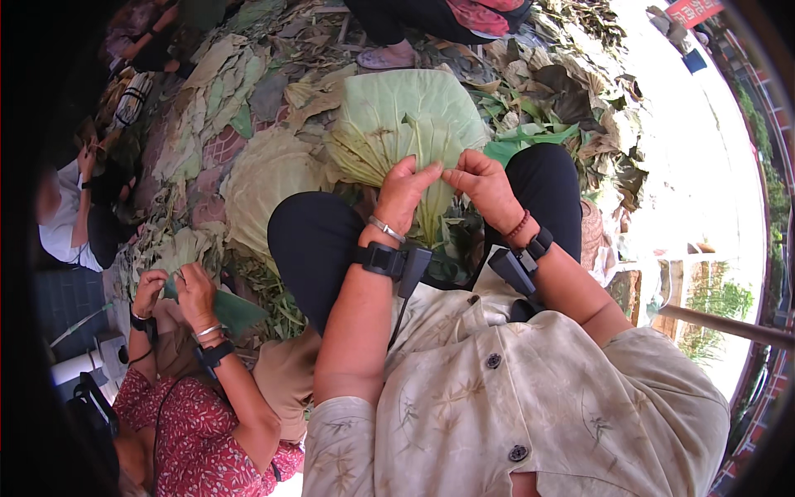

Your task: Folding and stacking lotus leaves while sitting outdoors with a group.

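A large pale green lotus leaf (410, 103) with spreading veins and some brown specks stands out in front of my knees. My left hand (400, 195) pinches its gathered near part between thumb and fingers. Close beside it, almost tip to tip, my right hand (484, 189) pinches the same leaf. Below the hands, a folded yellowish-green part of the leaf (432, 211) hangs down between my legs. Each wrist carries a black strapped device.
Lying left of my knee is another broad faded leaf (269, 186). Heaps of dry leaves (571, 91) cover the paving around me. At lower left, a co-worker in a red patterned top (195, 431) handles a dark green leaf (236, 313). Other people sit at far left and ahead.
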Action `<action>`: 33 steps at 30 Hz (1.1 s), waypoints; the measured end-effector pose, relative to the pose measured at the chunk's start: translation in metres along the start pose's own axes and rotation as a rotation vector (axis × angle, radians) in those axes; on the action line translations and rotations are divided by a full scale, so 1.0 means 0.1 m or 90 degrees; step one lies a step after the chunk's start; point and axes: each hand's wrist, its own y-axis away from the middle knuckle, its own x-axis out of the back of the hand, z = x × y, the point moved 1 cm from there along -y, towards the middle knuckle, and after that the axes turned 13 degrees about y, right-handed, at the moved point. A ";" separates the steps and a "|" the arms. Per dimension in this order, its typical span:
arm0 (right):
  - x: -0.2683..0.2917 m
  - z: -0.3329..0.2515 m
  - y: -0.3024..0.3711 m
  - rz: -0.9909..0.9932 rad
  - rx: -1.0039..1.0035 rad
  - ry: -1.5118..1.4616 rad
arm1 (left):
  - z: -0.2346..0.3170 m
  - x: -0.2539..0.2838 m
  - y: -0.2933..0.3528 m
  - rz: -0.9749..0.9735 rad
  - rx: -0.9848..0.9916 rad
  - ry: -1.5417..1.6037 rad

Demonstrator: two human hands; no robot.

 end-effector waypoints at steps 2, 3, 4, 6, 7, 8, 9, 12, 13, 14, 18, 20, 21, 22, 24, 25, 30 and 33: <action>-0.01 -0.03 0.00 0.005 0.011 0.011 | 0.00 0.02 0.00 0.003 -0.004 -0.019; -0.03 -0.07 0.00 0.004 0.011 0.011 | 0.00 0.03 0.00 0.006 -0.009 -0.038; -0.06 -0.11 0.02 0.001 0.002 -0.022 | 0.00 0.04 0.00 0.007 -0.009 -0.038; -0.06 -0.13 0.03 -0.001 -0.007 -0.055 | 0.00 0.03 0.00 0.007 0.000 -0.041; -0.05 -0.11 0.03 0.002 0.005 -0.031 | 0.00 0.02 0.00 0.006 0.001 -0.041; -0.04 -0.08 0.02 0.007 0.017 -0.007 | 0.00 0.01 0.00 0.007 -0.008 -0.042; -0.04 -0.03 0.02 0.008 0.017 -0.008 | 0.00 0.00 0.00 0.008 -0.016 -0.044; -0.06 0.07 0.01 0.066 0.073 0.127 | -0.01 0.00 0.00 0.012 -0.016 -0.006; -0.07 0.08 0.02 0.106 0.149 0.213 | -0.02 0.00 -0.01 0.012 -0.016 -0.006; -0.10 0.04 0.03 0.146 0.227 0.299 | -0.03 0.02 -0.02 0.021 -0.008 0.024; -0.13 -0.08 0.04 0.183 0.303 0.345 | -0.05 0.06 -0.04 0.068 -0.029 0.034; -0.09 -0.05 0.03 -0.004 -0.040 -0.009 | -0.03 0.06 -0.03 0.054 -0.029 0.029; -0.06 -0.07 0.04 -0.004 -0.041 -0.009 | -0.01 0.04 -0.02 0.039 -0.028 0.024; -0.05 -0.10 0.06 -0.046 -0.077 -0.020 | -0.01 0.03 -0.01 0.039 -0.028 0.024; -0.04 -0.08 0.06 -0.088 -0.113 -0.030 | 0.00 0.00 -0.01 0.020 -0.053 -0.018; -0.04 -0.01 0.04 -0.063 -0.097 -0.075 | 0.00 0.00 -0.01 0.020 -0.053 -0.017; -0.04 0.03 0.00 -0.029 -0.037 -0.084 | -0.03 0.08 -0.03 0.024 -0.004 -0.059; -0.03 0.07 0.01 -0.024 -0.018 -0.046 | -0.05 0.09 -0.04 0.038 -0.002 -0.085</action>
